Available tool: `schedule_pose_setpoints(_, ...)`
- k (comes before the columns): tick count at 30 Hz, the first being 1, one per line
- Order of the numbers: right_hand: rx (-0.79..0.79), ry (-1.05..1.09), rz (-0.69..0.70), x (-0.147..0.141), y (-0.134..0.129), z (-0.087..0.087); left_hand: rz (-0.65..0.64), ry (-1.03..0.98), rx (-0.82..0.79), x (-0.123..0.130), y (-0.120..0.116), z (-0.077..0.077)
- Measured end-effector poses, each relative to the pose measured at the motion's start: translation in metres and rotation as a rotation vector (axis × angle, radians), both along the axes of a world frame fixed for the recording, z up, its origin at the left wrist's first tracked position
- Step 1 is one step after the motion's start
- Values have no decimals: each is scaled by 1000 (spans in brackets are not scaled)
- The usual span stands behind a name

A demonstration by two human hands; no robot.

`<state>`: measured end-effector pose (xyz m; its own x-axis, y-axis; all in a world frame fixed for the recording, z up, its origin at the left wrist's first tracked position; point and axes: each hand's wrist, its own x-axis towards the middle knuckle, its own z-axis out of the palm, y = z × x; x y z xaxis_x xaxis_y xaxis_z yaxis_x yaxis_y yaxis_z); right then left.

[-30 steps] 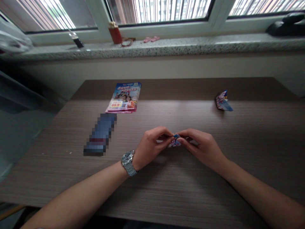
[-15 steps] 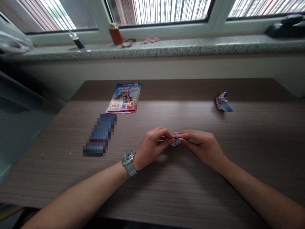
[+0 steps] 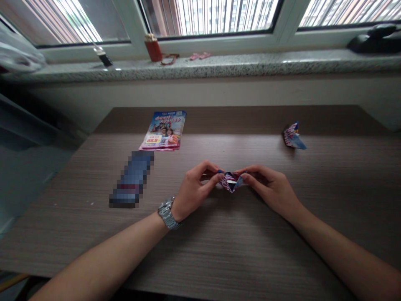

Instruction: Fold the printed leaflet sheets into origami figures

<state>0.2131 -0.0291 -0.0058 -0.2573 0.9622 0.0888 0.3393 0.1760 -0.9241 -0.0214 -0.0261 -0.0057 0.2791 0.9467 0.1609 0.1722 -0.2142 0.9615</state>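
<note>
A small folded paper (image 3: 232,182), printed in blue, pink and white, is held between my two hands above the table. Its middle gapes in a diamond-shaped opening with a dark inside. My left hand (image 3: 199,188), with a metal watch (image 3: 168,214) at the wrist, pinches the paper's left side between thumb and fingers. On the other side, my right hand (image 3: 271,184) grips the right edge in the same kind of pinch. Farther back on the right stands another folded paper piece (image 3: 293,137) with similar print.
A stack of printed flyers (image 3: 164,130) lies at the back left of the brown table (image 3: 200,242). Nearer me is a blurred-out dark oblong object (image 3: 133,179). On the stone windowsill (image 3: 250,67) are a red bottle-like item (image 3: 153,49) and small pink things (image 3: 199,56).
My hands have drawn slightly apart, and the folded paper between them has spread from a narrow, closed shape into an open diamond. The view has tilted a little.
</note>
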Motion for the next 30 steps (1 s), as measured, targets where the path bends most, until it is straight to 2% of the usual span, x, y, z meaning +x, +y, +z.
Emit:
schedule_pose_setpoints(3,-11,-12,10,2,1,-1,-9,46,42,-4,2,0)
schedule_pose_setpoints(5,-2,-37,16,4,2,-1,-36,118,130,-7,4,1)
schedule_pose_setpoints(7,31,-90,14,6,3,-1,-60,222,240,-10,6,2)
schedule_pose_setpoints(10,102,-181,24,9,5,-1,-90,325,316,-14,9,3)
schedule_pose_setpoints(15,153,-233,81,13,7,-3,-179,427,338,-14,9,3)
schedule_pose_setpoints(18,201,-252,134,15,8,-4,-186,467,348,-13,8,1)
schedule_pose_setpoints(23,372,-348,291,19,9,-5,-207,521,363,-13,9,-2)
schedule_pose_setpoints(30,425,-417,393,17,8,-1,-241,590,408,-12,10,-4)
